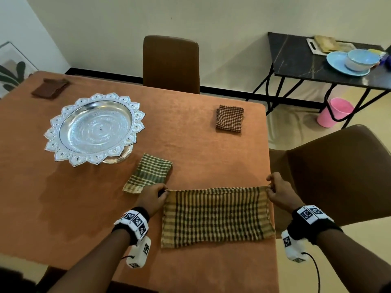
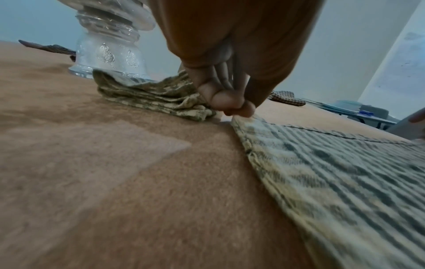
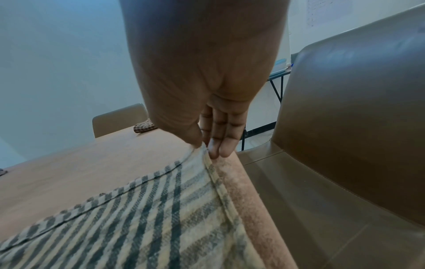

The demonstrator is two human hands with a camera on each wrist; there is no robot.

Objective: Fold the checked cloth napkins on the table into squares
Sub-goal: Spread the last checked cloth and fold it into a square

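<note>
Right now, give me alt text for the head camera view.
Both hands, left hand and right hand, pinch the far corners of a yellow checked napkin on an orange table. Beyond lie two folded napkins and a silver tray.

Cream walls [image 1: 211,17] meet a black baseboard [image 1: 222,89]. 2 brown chairs: 1 [image 1: 171,62] at 12 o'clock, 1 [image 1: 338,176] at 3 o'clock. A black side table [image 1: 296,60] at 2 o'clock.

Silver pedestal tray [image 1: 95,129] on table; brown chairs [image 1: 171,64] alongside.
</note>
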